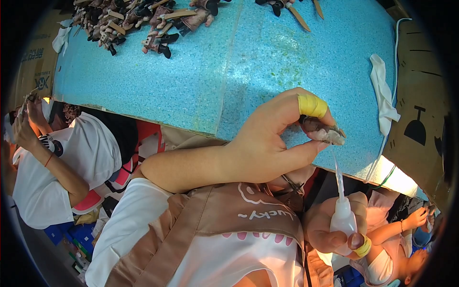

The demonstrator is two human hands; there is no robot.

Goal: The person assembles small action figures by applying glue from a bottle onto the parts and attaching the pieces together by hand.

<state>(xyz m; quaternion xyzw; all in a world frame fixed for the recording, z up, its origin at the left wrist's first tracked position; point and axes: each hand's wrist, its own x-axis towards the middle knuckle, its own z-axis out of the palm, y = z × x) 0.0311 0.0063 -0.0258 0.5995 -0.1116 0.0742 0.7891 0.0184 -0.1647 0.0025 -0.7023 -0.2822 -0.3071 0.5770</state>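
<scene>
My left hand (270, 131) reaches across over the blue work surface and pinches a small dark brown and whitish figurine (321, 130) between thumb and fingers. Yellow tape is wrapped round one of its fingers. Lower down, my right hand (319, 224) is closed round a small white squeeze bottle (343, 221) with a long, thin clear nozzle (339, 177). The nozzle points up, and its tip is close under the figurine; whether they touch I cannot tell. A finger of the right hand also wears yellow tape. My left fingers hide part of the figurine.
A heap of small figurines with wooden sticks (129, 21) lies at the far left of the blue table (181, 86). More lie at the far edge. A white cloth (381, 93) lies at the right beside cardboard (423, 105). Co-workers sit on both sides.
</scene>
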